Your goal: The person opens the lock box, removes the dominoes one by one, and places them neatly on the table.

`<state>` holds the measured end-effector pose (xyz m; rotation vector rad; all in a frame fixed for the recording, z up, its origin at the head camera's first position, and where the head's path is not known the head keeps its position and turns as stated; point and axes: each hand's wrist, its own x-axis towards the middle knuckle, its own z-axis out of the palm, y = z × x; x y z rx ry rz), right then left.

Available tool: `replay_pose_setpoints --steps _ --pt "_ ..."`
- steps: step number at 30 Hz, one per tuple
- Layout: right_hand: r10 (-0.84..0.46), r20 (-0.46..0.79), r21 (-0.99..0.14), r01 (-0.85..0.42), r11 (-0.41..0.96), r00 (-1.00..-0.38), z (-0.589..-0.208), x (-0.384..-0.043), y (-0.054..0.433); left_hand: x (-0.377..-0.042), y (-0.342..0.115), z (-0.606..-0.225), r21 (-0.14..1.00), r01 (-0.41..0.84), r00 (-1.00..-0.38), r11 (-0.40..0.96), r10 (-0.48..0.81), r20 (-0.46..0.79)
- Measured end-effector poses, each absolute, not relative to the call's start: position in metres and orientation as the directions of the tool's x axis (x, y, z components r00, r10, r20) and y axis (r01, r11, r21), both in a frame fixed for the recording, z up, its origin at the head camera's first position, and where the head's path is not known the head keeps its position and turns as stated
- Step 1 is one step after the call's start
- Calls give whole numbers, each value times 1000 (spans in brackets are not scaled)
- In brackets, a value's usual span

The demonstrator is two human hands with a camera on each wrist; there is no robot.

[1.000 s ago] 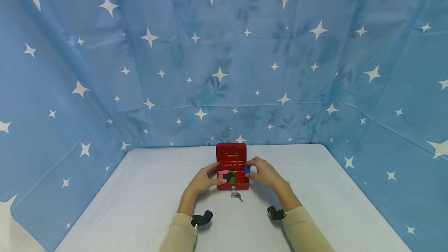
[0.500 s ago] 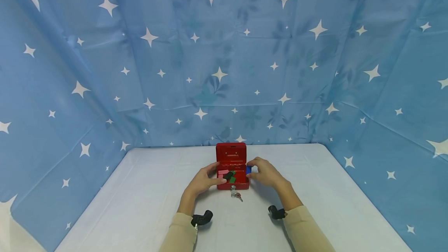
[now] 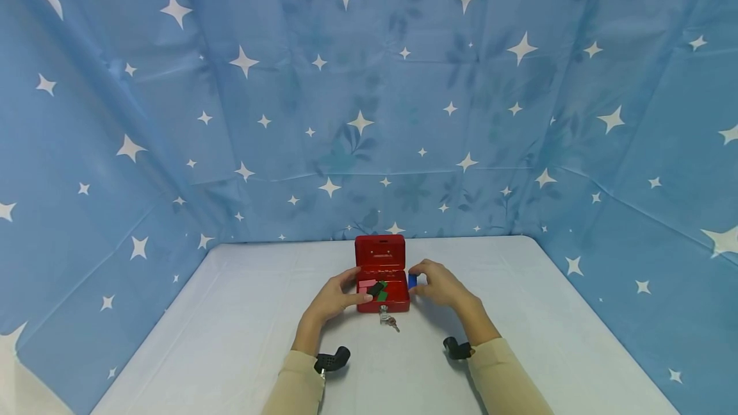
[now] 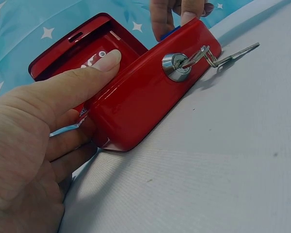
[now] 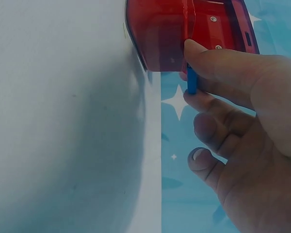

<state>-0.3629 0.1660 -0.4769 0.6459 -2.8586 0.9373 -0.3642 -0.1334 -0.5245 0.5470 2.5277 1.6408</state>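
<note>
A red cash box (image 3: 398, 307) stands with its lid (image 3: 380, 250) raised at the back. My left hand (image 3: 334, 296) holds its left side, thumb over the rim and fingers along the outer wall in the left wrist view. My right hand (image 3: 439, 287) pinches a thin blue block (image 5: 192, 80) between thumb and fingertips, just outside the box's right wall. Pink pieces (image 3: 366, 284), green pieces (image 3: 383, 296) and a small black item (image 3: 376, 289) lie in the left and middle of the box. The block's upper part is hidden behind my thumb in the right wrist view.
A key sits in the silver lock (image 4: 175, 67) on the box's front, with another key (image 4: 239, 52) hanging from its ring. White cloth (image 3: 392, 376) covers the table. A blue star-patterned curtain (image 3: 369, 197) stands right behind the box and along both sides.
My right hand has shifted slightly right, carrying the blue block from over the box's right edge to just outside it. My left hand has stayed on the box.
</note>
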Motion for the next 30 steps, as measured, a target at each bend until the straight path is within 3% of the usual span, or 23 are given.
replay_pose_setpoints --steps 30 --pt "-325 52 -551 -299 779 -944 -484 -365 166 -364 -133 -524 907 251 -930 337 346 128"
